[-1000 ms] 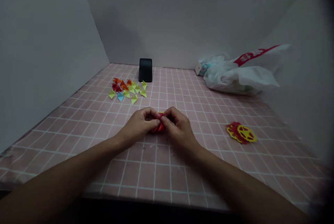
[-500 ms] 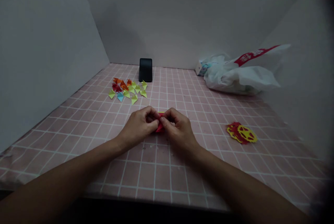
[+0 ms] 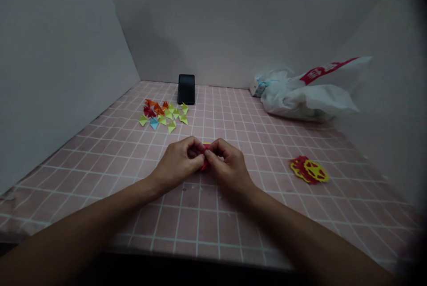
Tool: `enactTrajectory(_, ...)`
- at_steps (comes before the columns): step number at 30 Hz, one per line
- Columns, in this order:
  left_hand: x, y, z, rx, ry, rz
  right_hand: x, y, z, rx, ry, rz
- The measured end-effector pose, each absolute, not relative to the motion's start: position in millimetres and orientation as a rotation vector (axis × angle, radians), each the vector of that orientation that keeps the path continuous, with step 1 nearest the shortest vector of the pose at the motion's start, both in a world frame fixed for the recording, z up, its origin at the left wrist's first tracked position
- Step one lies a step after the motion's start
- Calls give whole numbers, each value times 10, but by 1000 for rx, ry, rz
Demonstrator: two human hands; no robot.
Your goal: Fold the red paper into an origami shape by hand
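Between my fingertips, low over the middle of the table, is a small folded piece of red paper (image 3: 204, 164). My left hand (image 3: 182, 159) pinches it from the left with thumb and forefinger. From the right, my right hand (image 3: 230, 163) pinches the same paper, the two thumbs almost meeting. Most of the paper is hidden by the fingers, so its folded shape cannot be made out. Just behind it a thin yellow edge (image 3: 207, 143) shows, perhaps of something lying on the table.
Small folded paper figures, yellow (image 3: 171, 126), orange (image 3: 157, 108), red and one blue (image 3: 154, 123), lie at the back left. A black phone (image 3: 186, 89) leans behind them. Red and yellow cut-out discs (image 3: 316, 171) lie to the right. A white plastic bag (image 3: 300, 99) rests at the back right.
My left thumb and fingers have shifted slightly on the red paper, and less of it shows below them. Everything else stays in place.
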State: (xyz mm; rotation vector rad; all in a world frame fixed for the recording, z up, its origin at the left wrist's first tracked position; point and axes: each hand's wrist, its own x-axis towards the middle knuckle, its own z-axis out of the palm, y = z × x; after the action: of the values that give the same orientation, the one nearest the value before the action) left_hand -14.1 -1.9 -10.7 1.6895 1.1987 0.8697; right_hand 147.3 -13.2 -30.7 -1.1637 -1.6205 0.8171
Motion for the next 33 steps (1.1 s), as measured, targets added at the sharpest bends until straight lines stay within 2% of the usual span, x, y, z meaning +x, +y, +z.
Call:
enactTrajectory(14, -157, -23, -100, 1772, 1233, 822, 1468, -145, -323, -1134, -1640, 873)
enactTrajectory(33, -160, 29, -6, 1729, 1188, 765, 1532, -91, -302, -1020, -1743, 780)
